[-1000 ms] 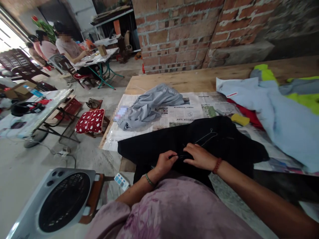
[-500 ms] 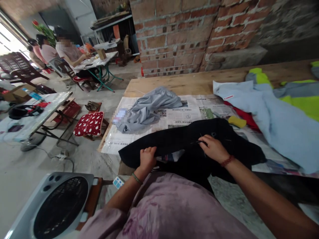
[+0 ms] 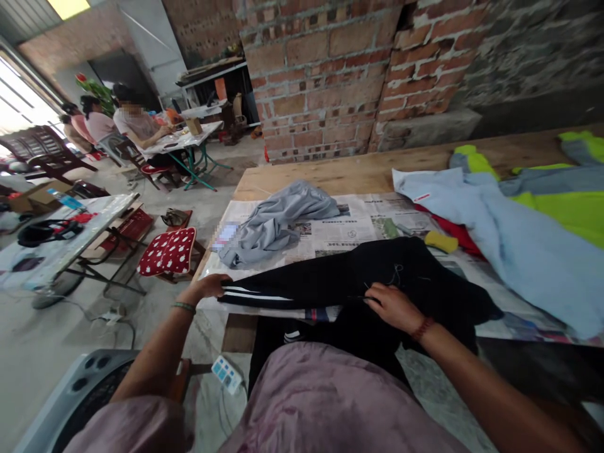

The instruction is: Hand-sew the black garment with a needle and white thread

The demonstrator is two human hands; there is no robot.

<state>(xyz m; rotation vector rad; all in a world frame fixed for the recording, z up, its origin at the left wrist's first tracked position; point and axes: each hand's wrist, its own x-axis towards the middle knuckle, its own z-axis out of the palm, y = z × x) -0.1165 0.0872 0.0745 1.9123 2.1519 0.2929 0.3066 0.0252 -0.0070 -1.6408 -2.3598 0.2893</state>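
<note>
A black garment with white stripes (image 3: pixel 311 277), apparently a pair of trousers, lies over newspaper along the near side of the table. At its narrow left end, my left hand (image 3: pixel 211 288) pinches the striped edge and holds the fabric stretched out. My right hand (image 3: pixel 394 307) is closed over the middle of the garment. A slim dark tool (image 3: pixel 357 297), which looks like small scissors, points left out of its fingers; most of it is hidden. Loose pale threads (image 3: pixel 397 272) lie on the black cloth just above this hand.
Grey cloth (image 3: pixel 283 217) lies at the back left of the newspaper (image 3: pixel 358 229). To the right are a yellow sponge-like block (image 3: pixel 441 241), a light blue garment (image 3: pixel 500 233) and yellow-green clothing (image 3: pixel 566 207). A red dotted stool (image 3: pixel 167 251) and a power strip (image 3: pixel 226 374) are lower left.
My left hand has moved left and up to the garment's end, pulling it out straight, so white stripes now show. The right hand stays at the middle with the tool. The view has shifted slightly.
</note>
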